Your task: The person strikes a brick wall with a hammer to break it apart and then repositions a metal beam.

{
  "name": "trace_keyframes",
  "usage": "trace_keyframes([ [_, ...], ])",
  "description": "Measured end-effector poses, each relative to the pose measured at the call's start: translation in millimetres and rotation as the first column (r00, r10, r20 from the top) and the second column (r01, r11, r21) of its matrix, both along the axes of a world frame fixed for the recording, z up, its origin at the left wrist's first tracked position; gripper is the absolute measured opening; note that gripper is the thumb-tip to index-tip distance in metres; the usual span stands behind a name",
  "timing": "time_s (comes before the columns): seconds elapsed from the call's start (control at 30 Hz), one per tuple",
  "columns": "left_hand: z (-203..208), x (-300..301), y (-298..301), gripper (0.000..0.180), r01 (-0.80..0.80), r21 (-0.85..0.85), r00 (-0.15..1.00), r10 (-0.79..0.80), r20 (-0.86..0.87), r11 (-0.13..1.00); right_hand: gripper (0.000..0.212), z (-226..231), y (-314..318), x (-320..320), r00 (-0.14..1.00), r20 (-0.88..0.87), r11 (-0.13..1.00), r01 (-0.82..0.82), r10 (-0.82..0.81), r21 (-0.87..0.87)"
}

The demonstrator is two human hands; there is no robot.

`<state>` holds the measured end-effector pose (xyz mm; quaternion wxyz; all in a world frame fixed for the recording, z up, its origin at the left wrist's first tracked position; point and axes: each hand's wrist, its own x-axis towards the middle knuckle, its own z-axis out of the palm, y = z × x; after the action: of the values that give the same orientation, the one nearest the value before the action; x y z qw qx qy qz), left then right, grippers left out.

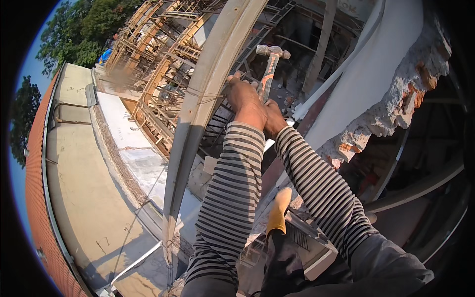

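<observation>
My right hand (273, 119) is closed round the lower handle of a ball-peen hammer (268, 74), which points upward with its metal head at the top. The handle is grey and orange. My left hand (245, 103) lies just left of it, the wrists overlapping. Its fingers curl at the edge of a long, upright grey beam (197, 106); what they grip is hidden behind the hand. Thin wire (200, 95) is wound round the beam beside my left hand. Both forearms wear striped sleeves.
A broken wall edge (383, 111) with exposed brick runs along the right. Below my arms shows a yellow boot (279, 210), high over a drop. Timber formwork (166, 99) stands far below at left, beside a flat roof ledge (74, 173) and red roof tiles (39, 198).
</observation>
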<state>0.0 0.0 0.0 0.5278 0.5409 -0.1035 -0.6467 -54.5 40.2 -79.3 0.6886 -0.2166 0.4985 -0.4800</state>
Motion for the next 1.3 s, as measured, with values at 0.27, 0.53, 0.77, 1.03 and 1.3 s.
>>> trace_keyframes([
  [0.27,-8.2,4.2,-16.7,0.047,-0.221,0.124,0.96,0.238,-0.146,0.967,0.037,-1.2,-2.3,-1.5,0.991,-0.132,0.998,-0.032,0.024,-0.053],
  [0.53,-2.8,-32.7,-19.3,0.061,-0.403,0.062,0.844,0.397,-0.36,0.913,0.035,-147.6,-54.2,0.7,0.994,0.1,0.924,0.009,0.032,-0.383],
  [0.77,14.2,-19.8,80.1,0.046,0.146,-0.189,0.986,-0.126,0.113,0.971,0.031,-88.4,-20.3,-12.9,0.913,0.401,0.993,-0.037,0.078,-0.108],
  [1.03,-6.4,72.7,79.6,0.034,0.382,-0.11,0.924,-0.382,0.025,0.918,0.026,2.4,-10.1,-12.9,0.982,-0.174,0.995,-0.082,0.072,-0.049],
  [1.3,-112.9,95.2,2.6,0.052,0.448,-0.368,0.894,-0.392,0.218,0.815,0.023,9.7,0.9,3.7,0.987,-0.126,0.991,-0.112,0.102,-0.079],
])
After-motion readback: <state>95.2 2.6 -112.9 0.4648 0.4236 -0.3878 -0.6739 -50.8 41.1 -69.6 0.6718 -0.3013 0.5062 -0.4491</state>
